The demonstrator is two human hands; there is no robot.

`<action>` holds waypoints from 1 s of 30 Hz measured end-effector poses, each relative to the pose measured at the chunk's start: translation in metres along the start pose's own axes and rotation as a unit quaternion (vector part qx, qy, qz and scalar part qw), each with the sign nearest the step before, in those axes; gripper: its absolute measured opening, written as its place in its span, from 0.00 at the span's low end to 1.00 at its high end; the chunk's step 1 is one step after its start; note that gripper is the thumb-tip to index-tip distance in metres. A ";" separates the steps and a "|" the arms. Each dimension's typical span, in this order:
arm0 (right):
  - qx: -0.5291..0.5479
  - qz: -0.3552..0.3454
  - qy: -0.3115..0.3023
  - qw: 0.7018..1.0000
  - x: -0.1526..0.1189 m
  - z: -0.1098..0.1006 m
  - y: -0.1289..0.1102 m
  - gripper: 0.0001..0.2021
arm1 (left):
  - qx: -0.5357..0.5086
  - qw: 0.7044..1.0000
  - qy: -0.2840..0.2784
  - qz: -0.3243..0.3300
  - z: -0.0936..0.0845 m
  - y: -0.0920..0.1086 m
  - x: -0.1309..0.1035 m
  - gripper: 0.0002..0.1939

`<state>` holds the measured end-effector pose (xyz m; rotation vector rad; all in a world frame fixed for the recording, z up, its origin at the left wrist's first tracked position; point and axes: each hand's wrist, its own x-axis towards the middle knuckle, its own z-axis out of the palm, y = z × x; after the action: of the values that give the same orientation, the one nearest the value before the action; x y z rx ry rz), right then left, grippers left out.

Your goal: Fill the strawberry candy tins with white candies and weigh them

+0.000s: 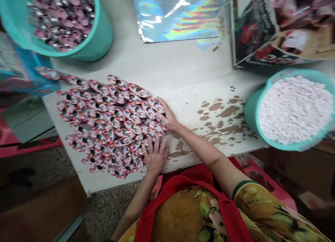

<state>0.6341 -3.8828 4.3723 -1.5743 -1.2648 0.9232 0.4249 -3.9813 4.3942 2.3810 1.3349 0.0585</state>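
A wide spread of oval, red-and-white printed pieces (115, 121), many with a dark round spot in the middle, overlaps in rows on the left half of the white table. My left hand (155, 156) rests at the near right edge of this spread, fingers apart, its fingertips touching the closest pieces. Farther up the same edge lies my right hand (169, 118), with fingers stretched out and parted against the outermost pieces. I see neither hand gripping anything. What the pieces are exactly, I cannot make out.
A turquoise bucket (104, 36) of small pink and silver cup-like pieces stands far left. Another turquoise bucket (252, 109), full of small white pieces, is at right. Shiny holographic sheets (180, 17) lie at the back, beside a printed carton (253, 29) of pinkish packets.
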 end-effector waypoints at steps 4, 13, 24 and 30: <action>-0.018 -0.017 0.017 1.000 -0.014 0.021 0.002 0.40 | 0.030 0.999 0.045 0.003 -0.001 0.000 0.007 0.31; -0.015 -0.018 0.082 0.996 -0.093 -0.021 -0.034 0.44 | 0.094 0.982 0.138 0.087 -0.008 0.009 -0.001 0.42; -0.054 0.102 0.408 0.906 -0.398 -0.309 0.018 0.11 | -0.106 0.889 0.148 0.419 0.063 0.314 0.053 0.46; -0.046 0.221 0.658 0.719 -0.436 -0.511 0.150 0.23 | 0.037 0.929 0.009 0.368 0.140 0.481 0.085 0.36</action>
<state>1.0672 -4.4165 4.4060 -1.9798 0.1156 -0.1785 0.8921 -4.1780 4.4303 2.8125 0.3835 0.2431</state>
